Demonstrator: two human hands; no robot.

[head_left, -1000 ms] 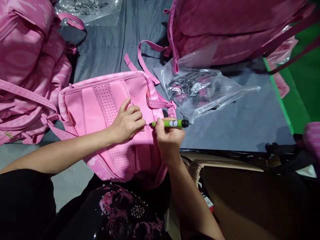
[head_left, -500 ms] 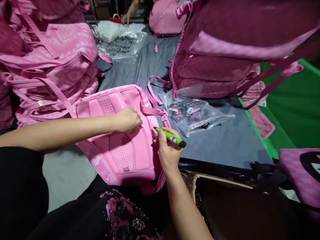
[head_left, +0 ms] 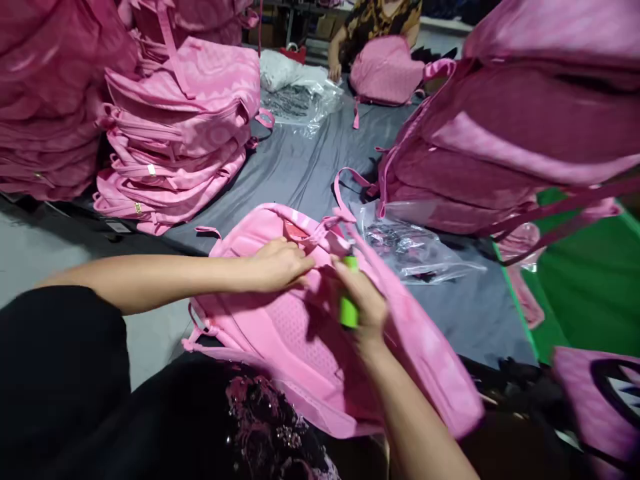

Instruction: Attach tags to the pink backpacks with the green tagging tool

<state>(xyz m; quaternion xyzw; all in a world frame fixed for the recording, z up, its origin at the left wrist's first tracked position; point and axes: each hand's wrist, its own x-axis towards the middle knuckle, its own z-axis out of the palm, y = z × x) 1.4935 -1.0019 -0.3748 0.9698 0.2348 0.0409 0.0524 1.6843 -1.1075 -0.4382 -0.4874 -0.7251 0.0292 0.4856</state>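
Note:
A pink backpack (head_left: 280, 320) lies tilted at the table's near edge, against my lap, with its padded back panel and straps facing up. My left hand (head_left: 283, 267) is closed on it near the upper part of the back panel, fingers curled into the fabric. Just to the right, my right hand (head_left: 367, 303) is wrapped round a green marker (head_left: 349, 293), held upright and blurred by motion. The right fingers are also close to the backpack's strap (head_left: 340, 217); I cannot tell whether they touch it.
Stacks of pink backpacks stand at the left (head_left: 185, 133) and right (head_left: 500, 133). Clear plastic bags (head_left: 415, 250) lie on the grey table cover (head_left: 290, 173). Across the table a co-worker's hand (head_left: 335, 70) rests near another pink backpack (head_left: 385, 70). A green bin (head_left: 595, 280) is at the right.
The backpack has turned and tipped, its right side swinging toward me. Both hands have moved to the right with it. The marker has gone from slanted to upright. The view has shifted left.

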